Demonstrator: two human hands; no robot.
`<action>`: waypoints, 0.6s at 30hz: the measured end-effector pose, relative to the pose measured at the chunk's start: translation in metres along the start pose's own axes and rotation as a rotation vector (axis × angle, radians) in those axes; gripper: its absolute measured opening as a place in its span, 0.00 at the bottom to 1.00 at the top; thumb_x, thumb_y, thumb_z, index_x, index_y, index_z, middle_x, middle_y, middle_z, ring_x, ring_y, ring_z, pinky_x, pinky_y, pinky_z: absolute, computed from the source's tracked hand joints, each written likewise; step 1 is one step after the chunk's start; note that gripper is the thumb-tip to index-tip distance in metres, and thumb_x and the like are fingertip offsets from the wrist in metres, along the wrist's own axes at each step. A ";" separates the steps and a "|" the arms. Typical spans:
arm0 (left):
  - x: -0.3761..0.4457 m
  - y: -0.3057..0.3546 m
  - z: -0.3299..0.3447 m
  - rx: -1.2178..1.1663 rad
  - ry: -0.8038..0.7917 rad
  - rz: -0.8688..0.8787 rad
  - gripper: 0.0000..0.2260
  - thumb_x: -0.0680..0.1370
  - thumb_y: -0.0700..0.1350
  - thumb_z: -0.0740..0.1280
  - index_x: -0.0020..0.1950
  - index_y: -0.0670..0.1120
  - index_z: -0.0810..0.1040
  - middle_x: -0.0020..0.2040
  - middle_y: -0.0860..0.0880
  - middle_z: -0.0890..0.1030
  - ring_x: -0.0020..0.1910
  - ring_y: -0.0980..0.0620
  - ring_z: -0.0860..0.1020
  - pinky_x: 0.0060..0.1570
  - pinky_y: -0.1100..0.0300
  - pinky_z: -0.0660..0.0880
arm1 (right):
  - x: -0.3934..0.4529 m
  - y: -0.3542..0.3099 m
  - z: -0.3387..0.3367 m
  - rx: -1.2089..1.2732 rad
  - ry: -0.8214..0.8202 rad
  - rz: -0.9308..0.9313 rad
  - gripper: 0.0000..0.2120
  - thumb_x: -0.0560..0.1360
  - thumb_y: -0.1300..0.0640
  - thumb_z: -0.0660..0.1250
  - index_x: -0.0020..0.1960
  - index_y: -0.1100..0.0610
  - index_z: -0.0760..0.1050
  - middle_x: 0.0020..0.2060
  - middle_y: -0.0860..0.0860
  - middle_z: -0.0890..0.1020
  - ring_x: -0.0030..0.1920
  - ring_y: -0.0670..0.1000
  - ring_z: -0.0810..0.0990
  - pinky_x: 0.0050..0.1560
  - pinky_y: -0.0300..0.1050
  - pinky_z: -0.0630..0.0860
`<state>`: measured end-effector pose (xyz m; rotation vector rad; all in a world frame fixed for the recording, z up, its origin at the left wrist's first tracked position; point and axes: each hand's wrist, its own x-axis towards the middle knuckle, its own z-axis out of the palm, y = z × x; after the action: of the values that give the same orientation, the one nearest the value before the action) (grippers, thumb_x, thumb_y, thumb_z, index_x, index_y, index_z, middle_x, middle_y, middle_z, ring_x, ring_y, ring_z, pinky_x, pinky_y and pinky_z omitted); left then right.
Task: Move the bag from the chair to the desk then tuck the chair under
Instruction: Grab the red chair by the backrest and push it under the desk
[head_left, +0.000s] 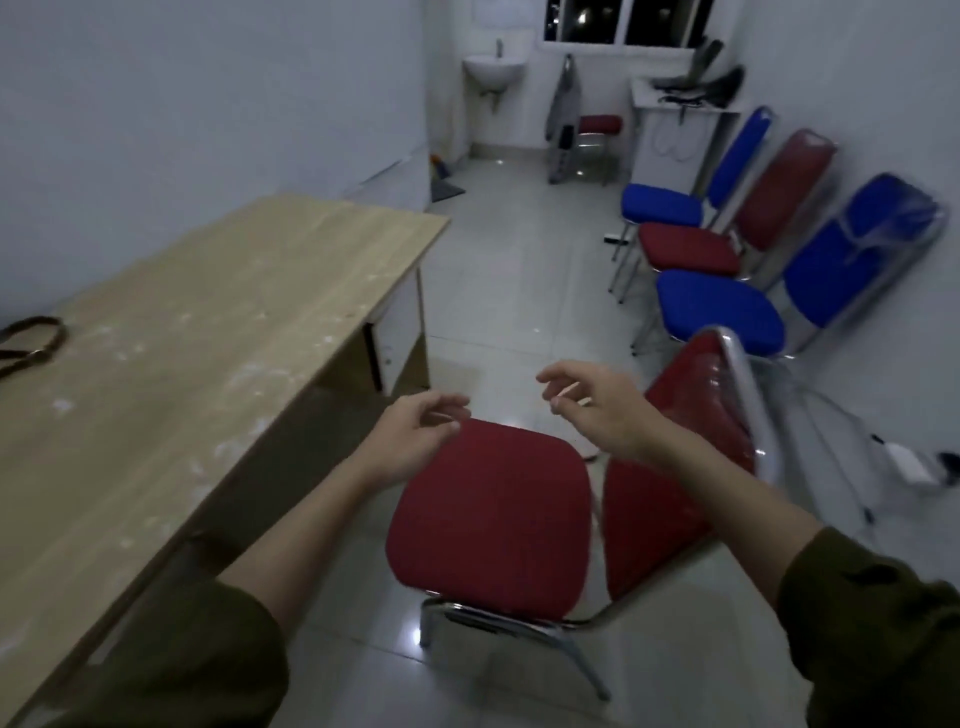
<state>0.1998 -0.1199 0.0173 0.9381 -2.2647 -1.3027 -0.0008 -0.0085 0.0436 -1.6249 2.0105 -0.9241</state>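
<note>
A red padded chair (493, 514) with a chrome frame stands on the tiled floor to the right of the wooden desk (197, 332); its seat is bare and its backrest faces right. A dark strap of the bag (36, 340) lies on the desk at the far left edge of the view; the rest of the bag is out of frame. My left hand (410, 441) hovers over the seat's front left corner, fingers loosely curled and holding nothing. My right hand (597, 405) hangs above the seat's far edge, fingers apart and empty.
Three chairs, blue (670, 205), red (691, 249) and blue (722, 312), line the right wall. A white charger with a cable (906, 465) lies on the floor at right. A sink (493, 70), a stool (600, 124) and a small table (680, 98) stand at the far end.
</note>
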 end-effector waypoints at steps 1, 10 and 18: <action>0.003 0.012 0.018 -0.013 -0.022 0.010 0.14 0.76 0.37 0.63 0.61 0.44 0.75 0.52 0.48 0.80 0.50 0.57 0.78 0.51 0.69 0.75 | -0.014 0.011 -0.015 0.000 0.017 0.019 0.12 0.74 0.65 0.63 0.57 0.58 0.74 0.46 0.54 0.80 0.45 0.54 0.80 0.47 0.42 0.77; 0.014 0.099 0.162 -0.128 -0.150 0.078 0.14 0.76 0.36 0.62 0.63 0.41 0.74 0.53 0.48 0.79 0.50 0.55 0.77 0.42 0.77 0.72 | -0.113 0.096 -0.119 -0.095 0.100 0.079 0.14 0.74 0.66 0.63 0.58 0.57 0.74 0.48 0.52 0.81 0.48 0.49 0.79 0.47 0.37 0.76; 0.053 0.125 0.222 -0.133 -0.192 0.076 0.14 0.76 0.38 0.63 0.61 0.45 0.74 0.54 0.51 0.79 0.53 0.56 0.77 0.47 0.69 0.76 | -0.126 0.143 -0.151 -0.116 0.092 0.098 0.14 0.75 0.64 0.62 0.60 0.56 0.73 0.52 0.52 0.80 0.50 0.48 0.78 0.49 0.36 0.72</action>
<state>-0.0161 0.0249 0.0119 0.7015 -2.2941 -1.5463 -0.1707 0.1654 0.0364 -1.5530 2.2220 -0.8763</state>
